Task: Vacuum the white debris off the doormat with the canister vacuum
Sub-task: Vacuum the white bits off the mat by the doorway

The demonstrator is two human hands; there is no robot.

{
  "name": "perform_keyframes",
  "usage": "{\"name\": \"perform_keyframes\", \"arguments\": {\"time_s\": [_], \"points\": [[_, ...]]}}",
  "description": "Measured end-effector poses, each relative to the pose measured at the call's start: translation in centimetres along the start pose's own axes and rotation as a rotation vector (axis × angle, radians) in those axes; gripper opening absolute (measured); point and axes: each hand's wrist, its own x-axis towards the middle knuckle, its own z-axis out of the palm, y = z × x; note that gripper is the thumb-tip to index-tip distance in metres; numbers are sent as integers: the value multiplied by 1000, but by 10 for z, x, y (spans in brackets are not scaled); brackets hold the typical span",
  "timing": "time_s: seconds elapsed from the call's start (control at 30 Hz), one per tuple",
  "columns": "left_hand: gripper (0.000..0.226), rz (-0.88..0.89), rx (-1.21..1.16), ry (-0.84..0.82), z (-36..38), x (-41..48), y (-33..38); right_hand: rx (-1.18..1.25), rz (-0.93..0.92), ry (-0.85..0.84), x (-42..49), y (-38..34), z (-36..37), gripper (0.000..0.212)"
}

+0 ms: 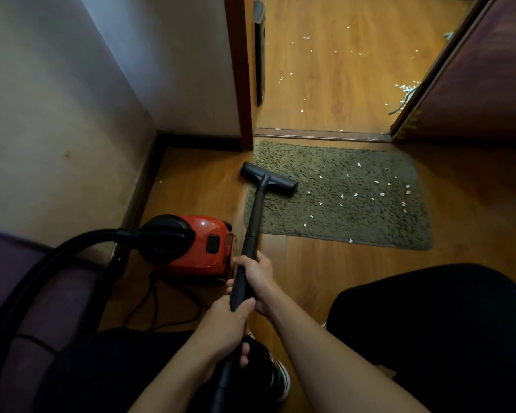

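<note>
1. Two hands grasp one black wand (255, 222). The right hand (258, 277) is clenched round it higher up. The left hand (225, 326) is wrapped round it just below, nearer the body.
2. One floor head (268, 180) sits at the wand's far end, well ahead of both hands. It rests on the far-left corner of the single doormat (355, 225), its left tip overhanging onto the bare wooden floor (325, 272).
3. About twenty flecks of white debris (382, 194) lie on the mat, ahead and to the right of the hands, mostly on its right half. The head touches none of them.
4. One red canister vacuum (197, 242) stands just left of the right hand, close beside the wand. Its black hose (57, 257) arcs away to the left, and a cord (149, 302) loops on the floor left of the left hand.
5. A door frame (239, 70) rises beyond the floor head, and a threshold strip (322, 135) runs along the mat's far edge. A dark door (474, 84) stands ahead to the right.
6. The wall (57, 99) closes the left side. The person's dark-clad knee (429, 323) fills the space right of the hands.
7. Bare floor lies open between the hands and the mat's near edge. More white flecks are scattered past the threshold.
</note>
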Motion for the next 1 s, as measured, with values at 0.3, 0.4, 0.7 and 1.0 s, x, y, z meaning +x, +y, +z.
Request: {"name": "perform_keyframes", "arguments": {"time_s": [0.3, 0.4, 0.7, 1.0], "points": [[17, -9, -9, 8, -8, 0, -10, 12, -16, -7, -3, 9, 6, 25], [18, 22, 8, 21, -7, 10, -1, 1, -24, 13, 9, 0, 7, 24], [16, 27, -12, 1, 3, 34, 28, 8, -26, 27, 32, -29, -1, 15], [20, 26, 111, -59, 16, 12, 15, 102, -30, 115, 9, -8, -24, 20]]}}
